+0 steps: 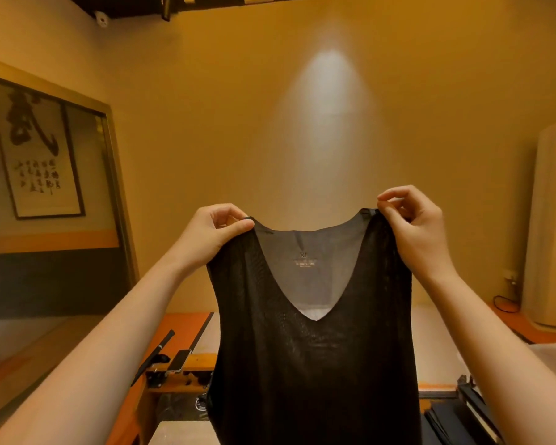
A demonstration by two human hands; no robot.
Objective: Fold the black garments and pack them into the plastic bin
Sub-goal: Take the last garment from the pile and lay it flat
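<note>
Both hands hold a black sleeveless top (312, 364) up in the air in front of the wall. The left hand (214, 234) pinches one shoulder strap and the right hand (413, 226) pinches the other, so the top hangs straight down, its V-neck facing the camera and an XL label showing inside. Below it lies a worktop (203, 346) with a phone (180, 359) on it.

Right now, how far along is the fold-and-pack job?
Done: nothing folded or packed shows; no plastic bin is in view. In hand: the black sleeveless top hangs unfolded in the air, the left hand and right hand each pinching a shoulder strap. Left: lay it down, fold it and pack it; how many garments remain cannot be told.
</note>
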